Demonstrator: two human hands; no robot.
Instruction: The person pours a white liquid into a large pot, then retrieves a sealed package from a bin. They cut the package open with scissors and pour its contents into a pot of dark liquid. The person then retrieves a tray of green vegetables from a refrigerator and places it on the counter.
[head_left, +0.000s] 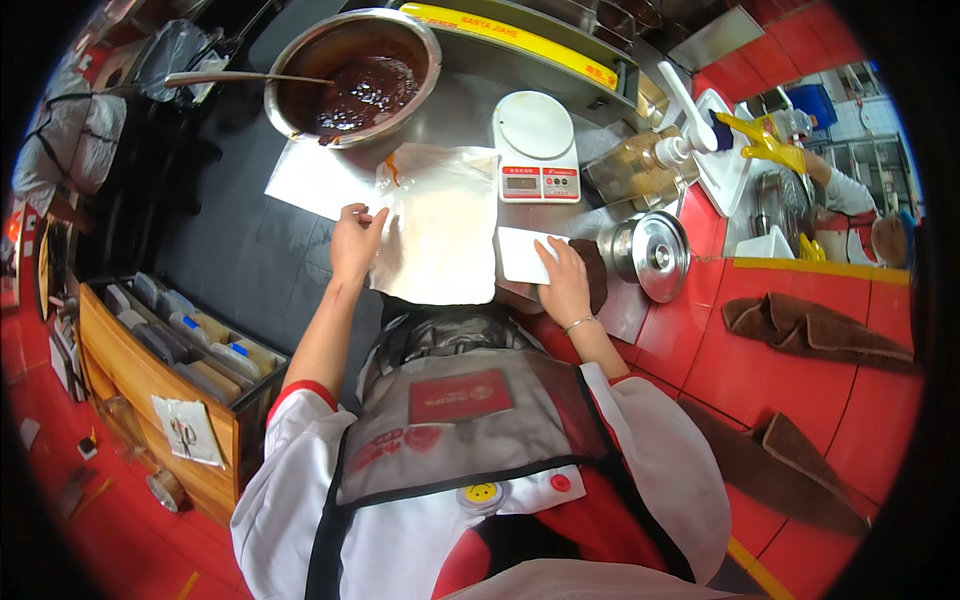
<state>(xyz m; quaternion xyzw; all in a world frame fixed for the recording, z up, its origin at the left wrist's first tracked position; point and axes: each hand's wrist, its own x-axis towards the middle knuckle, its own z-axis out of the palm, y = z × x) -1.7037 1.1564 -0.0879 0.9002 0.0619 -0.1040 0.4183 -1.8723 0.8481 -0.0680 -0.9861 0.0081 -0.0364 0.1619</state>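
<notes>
A flat plastic bag, whitish inside, lies before me with an orange-brown smear near its upper left corner. At its left edge is my left hand, fingers curled and thumb against the edge; whether it pinches the plastic is unclear. My right hand grips a flat white scraper-like piece just right of the bag. A dark brown cloth lies partly behind that hand. Beyond the bag's upper left, a white sheet rests on the worktop, partly under the bag.
A steel bowl of dark sauce with a long-handled utensil stands at the back. Right of the bag are a digital scale, a pump bottle and a lidded steel pot. A wooden-fronted container box stands left. Another person's yellow-gloved hand shows right.
</notes>
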